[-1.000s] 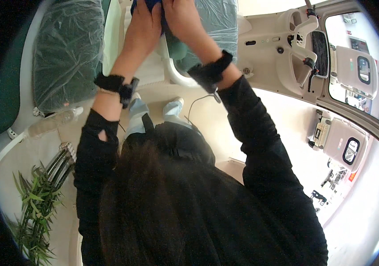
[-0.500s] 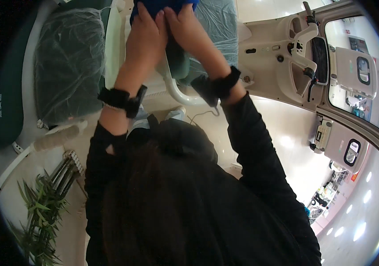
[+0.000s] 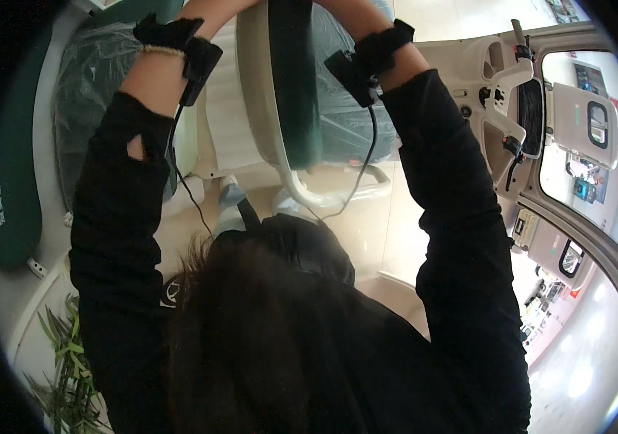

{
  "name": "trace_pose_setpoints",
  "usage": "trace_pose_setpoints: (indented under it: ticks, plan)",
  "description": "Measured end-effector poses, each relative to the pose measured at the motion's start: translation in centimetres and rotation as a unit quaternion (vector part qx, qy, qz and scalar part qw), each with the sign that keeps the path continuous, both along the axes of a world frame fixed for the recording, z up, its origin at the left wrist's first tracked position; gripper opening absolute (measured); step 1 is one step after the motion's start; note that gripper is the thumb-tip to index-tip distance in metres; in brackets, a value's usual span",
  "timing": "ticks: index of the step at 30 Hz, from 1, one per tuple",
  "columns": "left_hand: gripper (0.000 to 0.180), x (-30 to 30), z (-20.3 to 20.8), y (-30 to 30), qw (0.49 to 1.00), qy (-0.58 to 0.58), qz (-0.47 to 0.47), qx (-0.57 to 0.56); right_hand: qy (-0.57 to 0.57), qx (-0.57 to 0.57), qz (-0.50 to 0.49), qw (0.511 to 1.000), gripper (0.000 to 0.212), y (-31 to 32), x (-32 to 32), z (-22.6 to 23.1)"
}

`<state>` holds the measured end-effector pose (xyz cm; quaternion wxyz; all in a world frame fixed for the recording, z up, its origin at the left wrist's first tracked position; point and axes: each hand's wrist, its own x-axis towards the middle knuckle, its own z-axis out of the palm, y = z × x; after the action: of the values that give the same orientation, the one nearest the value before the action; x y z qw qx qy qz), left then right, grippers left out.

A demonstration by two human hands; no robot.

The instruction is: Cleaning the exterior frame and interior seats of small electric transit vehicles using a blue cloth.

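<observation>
Both of my hands lie past the top edge, so their fingers and anything in them are hidden. My left wrist (image 3: 211, 14) and my right wrist (image 3: 360, 18) reach up there, bent inward toward each other. Each wears a black strap with a small box and a cable. Between the forearms stands a dark green seat back (image 3: 294, 87) with a pale shell. Nearest my right wrist is a seat cushion (image 3: 345, 108) under clear plastic film.
I am in a small vehicle cabin. Another plastic-wrapped green seat (image 3: 88, 79) is at left, above a leafy plant (image 3: 70, 362). A white tube (image 3: 352, 194) curves below the middle seat. Handlebars (image 3: 504, 101) stand at right before the windshield.
Half a second ago both hands showed, held together on blue cloth at the top. They have moved up out of view, the forearms have spread apart, and the blue cloth no longer shows.
</observation>
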<state>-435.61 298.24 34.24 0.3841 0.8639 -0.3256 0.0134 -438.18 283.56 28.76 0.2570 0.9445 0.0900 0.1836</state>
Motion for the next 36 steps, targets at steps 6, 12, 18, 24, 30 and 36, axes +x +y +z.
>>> trace_pose_setpoints:
  ticks: [6,12,18,24,30,36]
  plan:
    - [0.047,5.1,-0.9,-2.8,0.998,-0.027,-0.036,0.044,0.049,-0.104,-0.025,0.993,0.026,-2.4,3.7,1.0]
    - [0.043,9.2,-1.9,-5.0,0.969,-0.171,-0.097,0.148,0.011,0.137,-0.054,0.989,0.022,-4.6,7.8,-0.4]
    - [0.041,9.9,-2.2,-6.4,0.982,-0.140,-0.065,0.104,-0.007,0.273,-0.082,0.958,0.023,-6.0,8.5,-0.9]
    - [0.049,10.5,-2.9,-8.0,0.998,0.052,0.006,0.018,0.095,0.221,-0.110,0.964,0.040,-6.5,8.5,0.6]
    - [0.063,9.1,-2.6,-7.8,0.997,0.067,0.021,0.033,0.059,0.240,-0.080,0.966,0.033,-6.4,6.3,2.9]
    - [0.064,3.1,-0.6,-3.8,0.991,0.101,0.074,0.042,0.097,0.166,-0.026,0.981,0.033,-4.4,2.7,3.4]
